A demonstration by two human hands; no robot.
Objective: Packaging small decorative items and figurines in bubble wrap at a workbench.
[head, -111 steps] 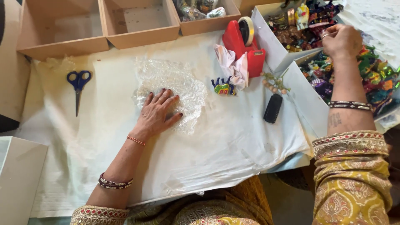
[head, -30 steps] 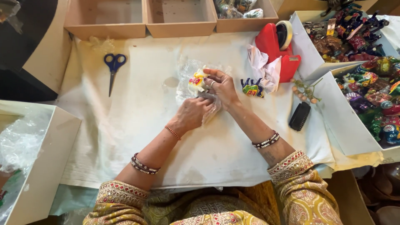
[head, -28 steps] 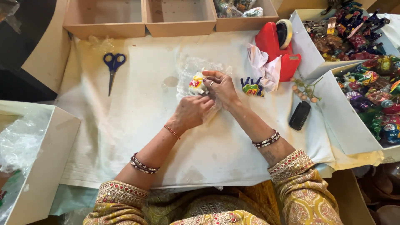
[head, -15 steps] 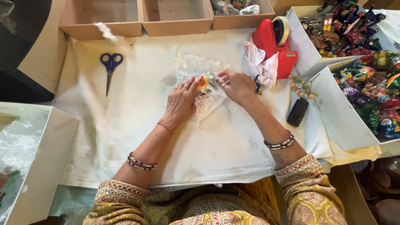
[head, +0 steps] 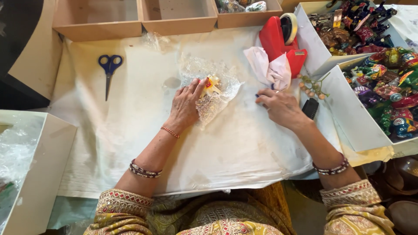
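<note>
Pressing flat on a sheet of clear bubble wrap (head: 209,93), the left hand (head: 186,105) lies palm down with fingers (head: 198,87) extended, their tips touching a small yellow and red figurine (head: 212,84) that rests on the wrap near the middle of the bench (head: 130,130). The right hand (head: 281,106) rests on the white cloth covering to the right, well apart from the wrap, fingers loosely spread and gripping nothing, just below a crumpled piece of white and pink tissue (head: 270,69). A red tape dispenser (head: 281,41) stands behind the tissue; a small black object (head: 310,108) lies just beside the right hand. Blue-handled scissors (head: 109,72) lie at far left. White boxes (head: 335,87) at right hold painted, multicoloured figurines (head: 387,91). Wooden trays (head: 130,19) line the far edge.
</note>
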